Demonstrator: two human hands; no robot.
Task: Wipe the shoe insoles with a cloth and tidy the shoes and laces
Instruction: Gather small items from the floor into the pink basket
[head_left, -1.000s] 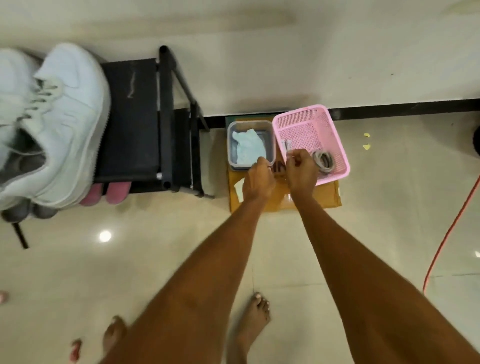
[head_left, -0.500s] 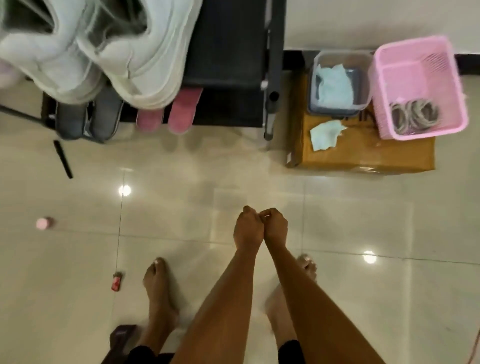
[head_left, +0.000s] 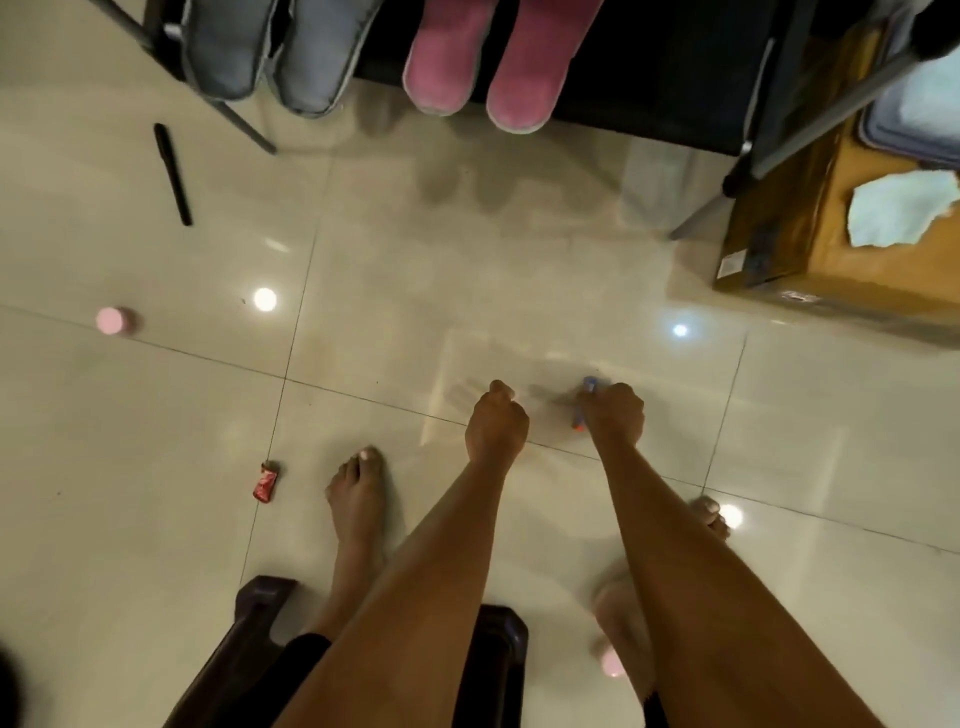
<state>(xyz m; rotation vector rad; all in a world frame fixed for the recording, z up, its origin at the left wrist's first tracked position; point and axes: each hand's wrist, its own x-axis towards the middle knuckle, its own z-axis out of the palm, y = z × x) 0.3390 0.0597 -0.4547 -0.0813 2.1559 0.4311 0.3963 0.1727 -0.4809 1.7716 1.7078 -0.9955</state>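
Right fingers: the right hand (head_left: 613, 413) is curled into a fist, and a small blue and orange object (head_left: 583, 402) is gripped in it; what the object is cannot be told through the blur.
Left fingers: the left hand (head_left: 496, 423) is curled tight, knuckles up; whether anything is pinched inside cannot be told.
Hands: both are held out over the floor (head_left: 467, 270), a little apart, the left one lower in the view.
Floor: glossy pale tiles with dark joints, on which lamp reflections are seen; a black pen (head_left: 173, 174), a pink cap (head_left: 110, 320) and a red wrapper (head_left: 266, 483) lie well to the left of the hands.
Feet: bare feet are planted on the tiles below the hands, in front of a dark stool (head_left: 260, 623).
Rack: a black rack (head_left: 649, 78) stands at the far edge, well apart from the fingers; grey slippers (head_left: 270, 52) and pink slippers (head_left: 483, 57) stick out from it.
Box: a brown carton (head_left: 789, 228) stands at the right of the rack.
Cloth: a pale blue cloth (head_left: 901, 208) lies on the carton, far to the upper right of the right fingers.
Tub: the corner of a grey tub (head_left: 883, 135) is seen behind the cloth, on the same carton.
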